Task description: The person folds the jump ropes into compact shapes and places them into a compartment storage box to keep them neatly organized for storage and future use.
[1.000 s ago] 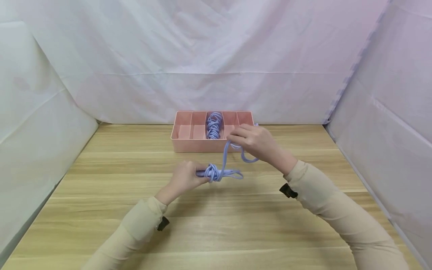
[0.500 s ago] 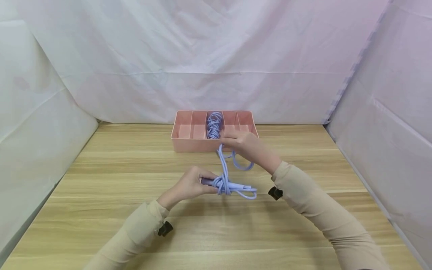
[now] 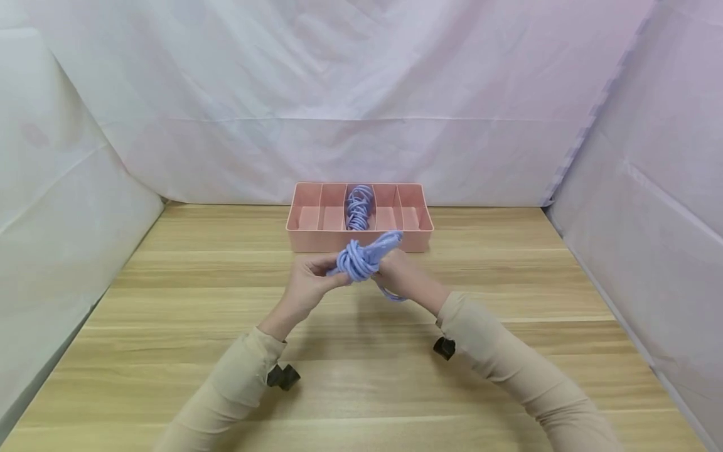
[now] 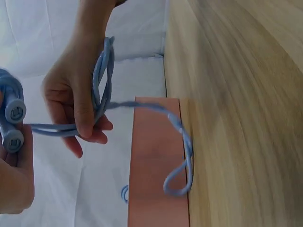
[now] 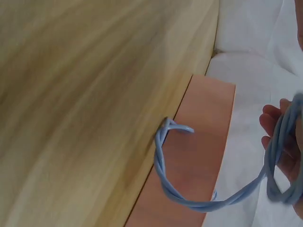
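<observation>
My left hand [image 3: 304, 284] grips a light-blue jump rope [image 3: 356, 260] by its bundled handles, above the table and just in front of the pink box. In the head view the cord is wound round the handles in a thick knot, partly covering my right hand [image 3: 402, 276]. The left wrist view shows two round handle ends [image 4: 15, 111] beside the left hand. There, the right hand [image 4: 75, 90] pinches the cord between thumb and fingers. From it a twisted length of cord [image 5: 189, 202] hangs loose, ending in a small loop.
A pink divided box [image 3: 319, 241] stands at the back of the wooden table [image 3: 169, 301]. Its middle compartment holds another coiled light-blue rope [image 3: 358, 210]. White cloth [image 3: 361, 144] hangs behind and at both sides. Both sleeves carry a small black device [image 3: 444, 348].
My right hand came down and left, bringing cord round the bundle. The left hand turned the bundle so its far end points up to the right. Less loose cord shows now.
</observation>
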A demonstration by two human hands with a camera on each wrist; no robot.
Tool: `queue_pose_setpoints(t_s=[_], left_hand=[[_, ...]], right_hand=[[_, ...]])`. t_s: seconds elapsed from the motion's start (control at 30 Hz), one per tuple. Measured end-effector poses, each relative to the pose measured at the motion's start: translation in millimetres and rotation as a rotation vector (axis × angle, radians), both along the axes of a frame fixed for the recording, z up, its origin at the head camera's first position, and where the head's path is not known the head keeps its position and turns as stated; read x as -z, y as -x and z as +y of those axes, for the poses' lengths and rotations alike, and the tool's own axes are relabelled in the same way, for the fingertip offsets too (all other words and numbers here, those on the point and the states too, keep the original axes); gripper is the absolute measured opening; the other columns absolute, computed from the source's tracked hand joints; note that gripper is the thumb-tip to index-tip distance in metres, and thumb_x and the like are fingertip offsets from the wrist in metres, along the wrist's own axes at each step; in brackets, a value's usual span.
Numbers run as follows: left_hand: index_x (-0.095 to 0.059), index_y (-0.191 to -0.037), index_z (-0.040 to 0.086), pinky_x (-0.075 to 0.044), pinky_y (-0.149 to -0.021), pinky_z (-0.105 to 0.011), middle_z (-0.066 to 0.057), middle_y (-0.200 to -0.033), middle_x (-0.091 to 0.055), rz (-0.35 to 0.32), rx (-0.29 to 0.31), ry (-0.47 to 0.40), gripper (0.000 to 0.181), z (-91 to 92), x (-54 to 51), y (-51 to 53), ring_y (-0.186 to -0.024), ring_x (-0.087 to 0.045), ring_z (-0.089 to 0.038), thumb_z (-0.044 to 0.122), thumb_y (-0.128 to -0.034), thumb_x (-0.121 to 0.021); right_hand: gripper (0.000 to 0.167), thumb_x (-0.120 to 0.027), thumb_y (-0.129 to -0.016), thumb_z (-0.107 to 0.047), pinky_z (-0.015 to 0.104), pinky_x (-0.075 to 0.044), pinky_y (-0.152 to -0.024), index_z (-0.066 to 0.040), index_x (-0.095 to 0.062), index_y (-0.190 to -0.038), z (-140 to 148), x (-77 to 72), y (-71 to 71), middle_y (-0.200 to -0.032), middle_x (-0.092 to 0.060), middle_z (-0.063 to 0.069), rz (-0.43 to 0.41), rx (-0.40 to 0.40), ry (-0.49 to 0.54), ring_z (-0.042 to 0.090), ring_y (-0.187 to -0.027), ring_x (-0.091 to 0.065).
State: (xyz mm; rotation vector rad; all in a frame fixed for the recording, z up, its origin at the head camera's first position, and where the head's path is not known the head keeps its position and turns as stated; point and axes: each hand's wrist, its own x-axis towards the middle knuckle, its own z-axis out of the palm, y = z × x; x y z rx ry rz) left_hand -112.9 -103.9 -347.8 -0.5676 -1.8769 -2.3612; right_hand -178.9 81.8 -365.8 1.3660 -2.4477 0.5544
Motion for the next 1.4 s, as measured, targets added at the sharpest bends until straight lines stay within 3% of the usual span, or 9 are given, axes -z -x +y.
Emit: queue_pose_setpoints(t_s=[0.17,0.3,0.43,0.6,0.77,0.9,1.2,1.3,1.4], left_hand=[[-0.070,-0.083,0.028,-0.053,-0.069,-0.022,0.011,-0.080,-0.069,-0.105,-0.250,-0.059,0.042,0.4,2.6,6.5,-0.072,-0.062,-0.005,-0.013,-0.0739,-0.063],[-0.070,-0.082,0.022,-0.053,-0.072,-0.023,0.008,-0.079,-0.069,-0.099,-0.426,-0.098,0.031,-5.6,7.1,16.0,-0.071,-0.064,-0.007,-0.008,-0.0738,-0.067],[-0.071,-0.086,0.012,-0.053,-0.068,-0.021,0.008,-0.076,-0.069,-0.073,-0.517,-0.098,0.025,-11.0,12.8,20.2,-0.069,-0.063,-0.006,-0.009,-0.0723,-0.069],[-0.069,-0.093,0.000,-0.054,-0.065,-0.020,0.008,-0.079,-0.069,-0.026,-0.564,-0.114,0.023,-13.3,13.4,19.8,-0.071,-0.065,-0.007,-0.010,-0.0722,-0.068],[-0.070,-0.091,0.008,-0.054,-0.070,-0.022,0.007,-0.082,-0.070,0.007,-0.567,-0.153,0.024,-15.4,7.1,19.4,-0.075,-0.065,-0.008,-0.008,-0.0731,-0.069],[-0.069,-0.093,0.006,-0.053,-0.073,-0.024,0.005,-0.083,-0.070,0.010,-0.586,-0.157,0.021,-16.4,5.1,21.4,-0.077,-0.066,-0.010,-0.004,-0.0738,-0.070],[-0.064,-0.098,-0.011,-0.054,-0.072,-0.024,0.004,-0.084,-0.070,0.054,-0.615,-0.172,0.027,-14.7,1.5,21.2,-0.077,-0.066,-0.011,-0.005,-0.0727,-0.071],[-0.062,-0.098,-0.013,-0.054,-0.074,-0.025,0.001,-0.086,-0.070,0.083,-0.625,-0.166,0.028,-14.0,-0.6,20.5,-0.079,-0.066,-0.012,-0.005,-0.0725,-0.071],[-0.063,-0.098,-0.013,-0.054,-0.074,-0.026,-0.006,-0.090,-0.069,0.112,-0.647,-0.119,0.028,-14.8,-0.1,21.2,-0.080,-0.067,-0.012,-0.004,-0.0727,-0.071]], right_hand=[[0.010,-0.063,-0.083,-0.006,0.024,-0.050,-0.054,-0.005,-0.061,-0.093,-10,8.2,-10.5,-0.075,-0.064,0.002,-0.006,-0.010,0.014,0.011,-0.062,-0.058],[0.008,-0.062,-0.083,-0.005,0.026,-0.048,-0.049,-0.006,-0.060,-0.090,-12,10.9,-17.3,-0.070,-0.061,-0.001,0.015,0.020,-0.031,0.011,-0.058,-0.055],[0.005,-0.062,-0.082,-0.002,0.023,-0.046,-0.050,-0.006,-0.059,-0.082,-10,6.2,-22.8,-0.068,-0.060,-0.002,-0.136,0.077,-0.021,0.009,-0.058,-0.053],[0.008,-0.062,-0.082,0.000,0.017,-0.043,-0.048,-0.004,-0.057,-0.077,-6,-1.4,-23.1,-0.069,-0.060,0.000,-0.394,0.142,-0.019,0.007,-0.056,-0.050],[0.005,-0.063,-0.080,0.002,0.018,-0.049,-0.056,0.000,-0.061,-0.084,2,0.7,-16.2,-0.074,-0.065,0.006,-0.571,0.145,-0.035,0.011,-0.066,-0.060],[0.009,-0.063,-0.079,0.002,0.018,-0.050,-0.057,0.002,-0.062,-0.088,6,-2.8,-13.9,-0.076,-0.066,0.006,-0.652,0.118,-0.045,0.011,-0.069,-0.061],[0.010,-0.062,-0.072,0.004,0.019,-0.047,-0.047,0.002,-0.056,-0.080,10,-20.8,-15.7,-0.062,-0.057,0.001,-0.914,0.038,-0.093,0.006,-0.053,-0.052],[0.009,-0.061,-0.073,0.005,0.018,-0.046,-0.048,0.003,-0.057,-0.081,12,-23.8,-17.7,-0.065,-0.057,0.001,-0.953,0.015,-0.113,0.006,-0.056,-0.052],[0.008,-0.060,-0.075,0.006,0.019,-0.047,-0.051,0.004,-0.057,-0.082,12,-28.4,-21.5,-0.069,-0.058,0.003,-0.926,0.025,-0.151,0.009,-0.062,-0.053]])
